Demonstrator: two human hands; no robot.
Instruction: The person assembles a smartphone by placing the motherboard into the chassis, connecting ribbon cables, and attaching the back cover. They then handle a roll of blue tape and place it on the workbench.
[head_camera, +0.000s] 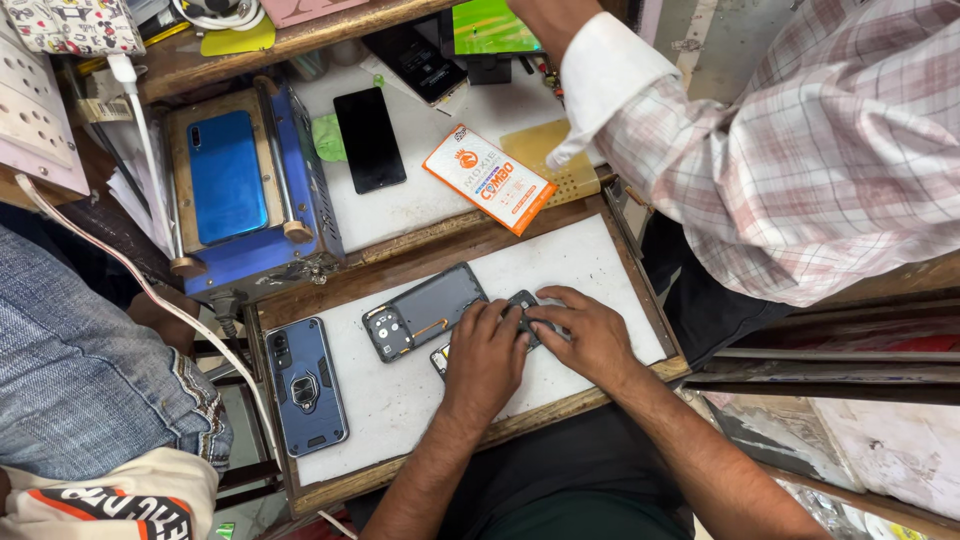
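An opened dark phone (428, 308) lies back-up on the white work board (590, 262), its camera end pointing left. My left hand (487, 353) presses down on the phone's right end. My right hand (585, 330) meets it there, fingertips pinching a small dark part (524, 300) at the phone's edge. Both hands hide the rest of that end.
A blue phone in a ring case (305, 385) lies at the board's left. Behind are a blue heating machine with a blue phone (226, 176) on it, a black phone (369, 138), an orange-and-white packet (488, 178). A person in a checked shirt (790, 150) leans in at right; denim-clad person (80, 360) at left.
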